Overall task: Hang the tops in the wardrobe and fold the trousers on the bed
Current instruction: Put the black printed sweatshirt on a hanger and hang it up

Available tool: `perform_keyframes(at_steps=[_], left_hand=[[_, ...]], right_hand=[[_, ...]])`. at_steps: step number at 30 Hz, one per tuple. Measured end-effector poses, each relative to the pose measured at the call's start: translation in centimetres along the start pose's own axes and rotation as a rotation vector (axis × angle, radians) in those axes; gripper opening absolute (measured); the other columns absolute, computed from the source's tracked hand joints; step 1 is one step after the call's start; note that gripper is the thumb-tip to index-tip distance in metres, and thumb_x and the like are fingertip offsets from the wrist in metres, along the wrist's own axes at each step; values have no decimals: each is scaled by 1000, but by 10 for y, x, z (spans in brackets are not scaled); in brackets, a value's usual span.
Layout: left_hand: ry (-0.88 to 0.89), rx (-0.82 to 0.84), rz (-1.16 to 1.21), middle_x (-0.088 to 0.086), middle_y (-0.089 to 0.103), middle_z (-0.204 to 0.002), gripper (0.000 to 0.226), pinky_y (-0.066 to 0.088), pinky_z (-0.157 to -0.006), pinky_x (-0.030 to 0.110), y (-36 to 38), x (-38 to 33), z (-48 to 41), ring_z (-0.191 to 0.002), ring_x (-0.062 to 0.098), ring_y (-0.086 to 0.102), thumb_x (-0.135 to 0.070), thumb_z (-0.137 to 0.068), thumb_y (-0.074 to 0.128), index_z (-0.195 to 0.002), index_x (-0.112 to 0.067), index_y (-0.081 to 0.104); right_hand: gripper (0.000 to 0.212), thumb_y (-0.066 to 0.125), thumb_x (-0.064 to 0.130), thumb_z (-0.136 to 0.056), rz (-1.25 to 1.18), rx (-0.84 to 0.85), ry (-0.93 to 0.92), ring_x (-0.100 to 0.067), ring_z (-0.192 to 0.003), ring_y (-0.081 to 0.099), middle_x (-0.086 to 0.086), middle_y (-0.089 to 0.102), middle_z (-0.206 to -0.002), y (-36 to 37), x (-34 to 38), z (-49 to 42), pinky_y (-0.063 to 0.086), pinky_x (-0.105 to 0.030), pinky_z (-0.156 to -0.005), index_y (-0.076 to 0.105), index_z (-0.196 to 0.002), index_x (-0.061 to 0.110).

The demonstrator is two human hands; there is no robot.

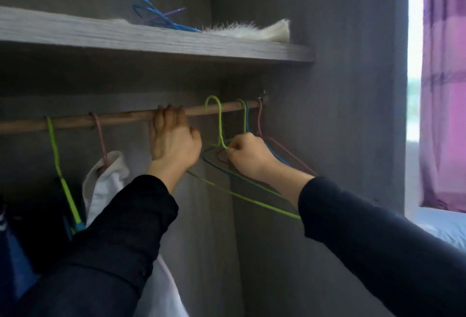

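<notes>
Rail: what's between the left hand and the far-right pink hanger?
Head view, from the left hand: the green hanger pinched by the right hand, hook at the rail, then a second green hanger and a blue hanger.

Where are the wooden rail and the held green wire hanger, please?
wooden rail (73, 122): head view, bare stretch of its left part.
green wire hanger (221, 125): head view, straight neck under its hook.
</notes>
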State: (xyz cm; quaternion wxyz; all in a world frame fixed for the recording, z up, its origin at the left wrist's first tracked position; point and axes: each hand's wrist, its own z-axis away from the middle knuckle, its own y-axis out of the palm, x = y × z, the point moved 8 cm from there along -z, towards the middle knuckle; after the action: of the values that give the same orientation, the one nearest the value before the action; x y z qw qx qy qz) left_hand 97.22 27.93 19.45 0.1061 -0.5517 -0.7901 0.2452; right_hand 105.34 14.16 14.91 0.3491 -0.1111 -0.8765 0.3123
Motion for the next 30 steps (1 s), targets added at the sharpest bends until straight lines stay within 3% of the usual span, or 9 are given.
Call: perform_keyframes(at_steps=[4,6,9,14,16,22,25,27,30], left_hand=[[27,-48,140,20,28,-149,52,23,-110,51,-21,-47,35,-139,35,19,-25,-95,44,-143,-8,33],[22,-80,244,19,30,-148,51,27,-108,49,-32,-74,51,-137,35,22,-24,-96,44,-143,-8,34],[63,-179,409,20,38,-142,45,25,-110,43,-50,-123,81,-134,37,29,-19,-93,43,-135,-4,44],[149,-243,635,14,48,-136,39,23,-112,35,-73,-229,155,-132,30,37,-15,-90,38,-125,-3,51],[178,-193,710,12,47,-137,39,23,-112,32,-73,-279,186,-133,25,35,-15,-91,36,-125,-4,51],[193,71,877,10,49,-130,34,25,-107,25,-34,-443,278,-125,21,36,-10,-88,40,-120,-7,52],[162,263,919,12,51,-125,37,31,-103,32,1,-526,329,-120,25,38,-14,-86,38,-119,-6,53],[187,377,924,16,53,-119,34,32,-101,36,23,-584,363,-116,30,41,-11,-87,41,-117,-3,54],[283,526,925,18,55,-117,36,28,-100,33,49,-674,410,-114,34,45,-13,-85,41,-116,-1,56]], right_hand=[[16,53,15,-83,3,-20,53,-32,-87,61,-13,64,-88,-30,-27,39,47,-33,-69,66,-87,6],[16,53,10,-82,-109,11,113,-29,-70,61,-14,65,-79,-52,-46,66,48,-31,-59,66,-84,0],[12,55,6,-79,-295,65,226,-21,-40,46,-10,54,-57,-93,-78,117,37,-22,-40,63,-79,-3],[13,63,14,-80,-269,120,291,-18,-47,33,-7,40,-60,-174,-141,207,24,-19,-41,61,-69,8],[22,67,18,-82,-249,136,337,-18,-49,29,-9,37,-63,-209,-173,250,22,-19,-40,62,-62,13],[41,78,42,-77,-59,6,498,-8,-35,24,9,29,-39,-323,-285,377,25,-20,-40,63,-49,16],[58,73,51,-78,110,-93,608,-12,-43,32,1,37,-46,-377,-347,436,29,-26,-49,56,-54,2],[59,69,51,-80,218,-136,683,-16,-47,37,-3,39,-48,-409,-390,476,31,-30,-52,46,-50,6],[51,64,45,-82,344,-167,808,-23,-57,52,-7,51,-53,-455,-449,533,36,-31,-52,54,-55,4]])
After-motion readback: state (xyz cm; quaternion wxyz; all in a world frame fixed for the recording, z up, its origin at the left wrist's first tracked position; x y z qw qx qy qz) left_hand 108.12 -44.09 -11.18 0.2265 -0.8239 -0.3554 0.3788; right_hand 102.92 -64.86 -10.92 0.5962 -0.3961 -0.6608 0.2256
